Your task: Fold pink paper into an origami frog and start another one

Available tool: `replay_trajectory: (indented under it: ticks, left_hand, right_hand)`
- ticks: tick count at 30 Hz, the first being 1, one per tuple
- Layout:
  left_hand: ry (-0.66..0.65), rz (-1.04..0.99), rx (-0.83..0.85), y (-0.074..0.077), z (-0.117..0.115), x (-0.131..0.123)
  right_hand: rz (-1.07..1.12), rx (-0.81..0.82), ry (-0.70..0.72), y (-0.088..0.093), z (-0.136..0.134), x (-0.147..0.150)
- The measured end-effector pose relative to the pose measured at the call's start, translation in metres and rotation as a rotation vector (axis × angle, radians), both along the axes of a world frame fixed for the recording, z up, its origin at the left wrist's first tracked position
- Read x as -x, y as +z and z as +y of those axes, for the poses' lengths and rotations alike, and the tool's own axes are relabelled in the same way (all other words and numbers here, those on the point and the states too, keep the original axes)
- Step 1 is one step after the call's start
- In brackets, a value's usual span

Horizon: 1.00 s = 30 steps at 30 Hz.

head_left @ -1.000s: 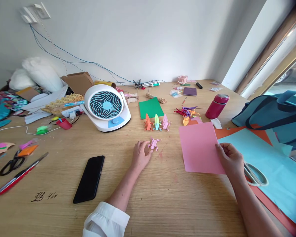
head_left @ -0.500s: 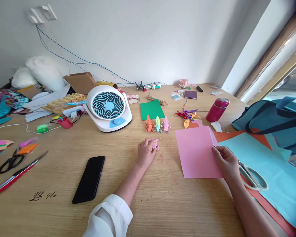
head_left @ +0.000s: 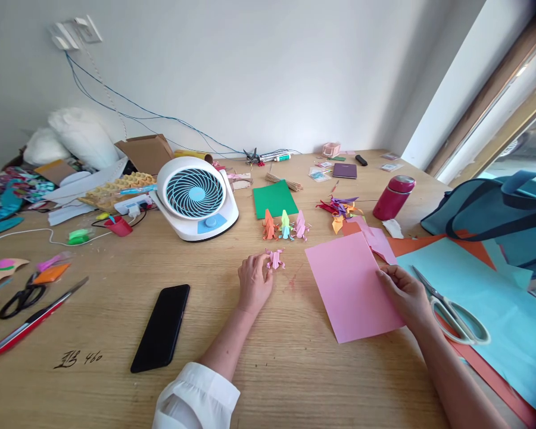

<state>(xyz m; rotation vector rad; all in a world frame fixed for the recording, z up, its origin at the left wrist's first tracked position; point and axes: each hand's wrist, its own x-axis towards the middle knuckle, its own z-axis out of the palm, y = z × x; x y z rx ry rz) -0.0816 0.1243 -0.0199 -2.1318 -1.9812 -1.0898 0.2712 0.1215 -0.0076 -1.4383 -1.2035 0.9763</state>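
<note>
My right hand (head_left: 404,295) pinches the right edge of a pink paper sheet (head_left: 347,285) that lies flat on the wooden table (head_left: 116,310). My left hand (head_left: 254,280) rests on the table with its fingertips touching a small pink folded paper figure (head_left: 276,258). Three more folded figures, orange (head_left: 268,224), green (head_left: 285,224) and pink (head_left: 300,224), stand in a row just behind it. A large light-blue sheet (head_left: 482,298) over orange paper lies to the right, with grey-handled scissors (head_left: 453,310) on it.
A black phone (head_left: 161,326) lies front left. A white desk fan (head_left: 195,196), a green sheet (head_left: 274,197), a red flask (head_left: 393,196), paper scraps (head_left: 339,207) and a blue bag (head_left: 495,214) stand behind. Black scissors (head_left: 20,296) and a red cutter (head_left: 31,319) lie far left.
My right hand has dragged the pink sheet leftward and nearer to me, turning it slightly. My left hand stays at the small pink figure, fingers shifting on it.
</note>
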Motion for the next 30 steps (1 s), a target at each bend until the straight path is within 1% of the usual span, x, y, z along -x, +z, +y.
replay_trajectory:
  ticks: [2, 5, 7, 9, 13, 16, 18, 21, 24, 27, 29, 30]
  left_hand:
    - [-0.050, -0.009, -0.018, 0.002, -0.005, -0.006]
    - [-0.193, -0.009, -0.018, 0.005, -0.015, -0.021]
    - [-0.303, 0.009, -0.002, 0.006, -0.020, -0.030]
    - [-0.341, 0.018, 0.007, 0.006, -0.020, -0.030]
    - [-0.198, -0.010, 0.020, 0.005, -0.005, -0.012]
    - [-0.175, -0.008, 0.044, 0.000, 0.008, 0.000]
    - [-0.177, -0.003, 0.054, -0.004, 0.015, 0.002]
    - [-0.177, -0.006, 0.050, -0.009, 0.022, -0.001]
    - [-0.175, -0.034, 0.030, -0.009, 0.025, -0.001]
    - [-0.176, -0.089, -0.001, -0.001, 0.022, -0.002]
    - [-0.180, -0.136, -0.020, 0.011, 0.015, -0.008]
    - [-0.188, -0.158, -0.023, 0.019, 0.011, -0.013]
  right_hand:
    - [0.004, 0.008, 0.040, -0.004, 0.000, 0.000]
    - [-0.048, 0.019, 0.092, -0.006, 0.000, 0.001]
    - [-0.133, 0.008, 0.081, -0.007, 0.001, -0.001]
    - [-0.260, -0.019, 0.032, -0.008, 0.002, -0.004]
    - [-0.614, -0.086, -0.110, -0.008, 0.004, -0.011]
    - [-0.761, -0.182, -0.183, -0.008, 0.004, -0.010]
    - [-0.771, -0.239, -0.191, -0.007, 0.004, -0.008]
    - [-0.747, -0.274, -0.172, -0.005, 0.003, -0.004]
    - [-0.731, -0.311, -0.157, 0.000, 0.000, -0.001]
    - [-0.703, -0.421, -0.132, 0.006, -0.004, 0.008]
    - [-0.653, -0.489, -0.090, 0.013, -0.009, 0.021]
    - [-0.610, -0.508, -0.046, 0.017, -0.013, 0.030]
